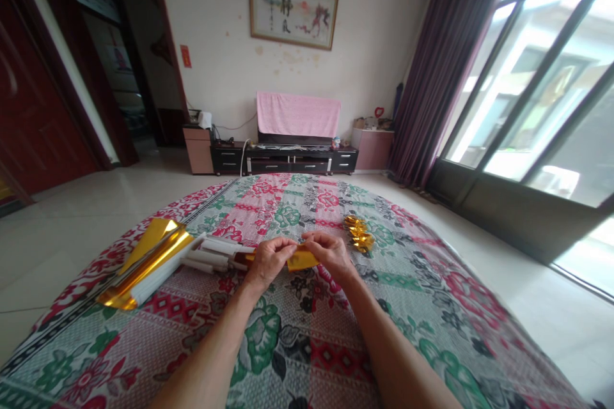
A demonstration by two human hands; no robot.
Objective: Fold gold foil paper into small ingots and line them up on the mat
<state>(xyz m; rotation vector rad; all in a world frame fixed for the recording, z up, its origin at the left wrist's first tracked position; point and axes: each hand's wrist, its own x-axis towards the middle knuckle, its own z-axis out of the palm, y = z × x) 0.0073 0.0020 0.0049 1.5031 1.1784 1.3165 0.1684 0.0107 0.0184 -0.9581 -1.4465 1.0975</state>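
Observation:
Between my two hands, a small piece of gold foil paper (303,260) is stretched above the patterned cloth. The fingers of my left hand (272,261) pinch its upper left edge. On the other side, my right hand (330,252) is closed on its upper right part. Just beyond my right hand lie several folded shiny gold pieces (359,234) in a short row. To the left of my left hand are white paper rolls or bundles (213,254), and a larger stack of gold foil sheets (158,252) lies further left, curled at its edges.
A flowered cloth (268,332) covers the round table under my arms. Across the room stands a low black cabinet (297,163) with a pink cloth (298,114) over a screen-like object. A purple curtain (426,77) and large windows (527,77) are at the right.

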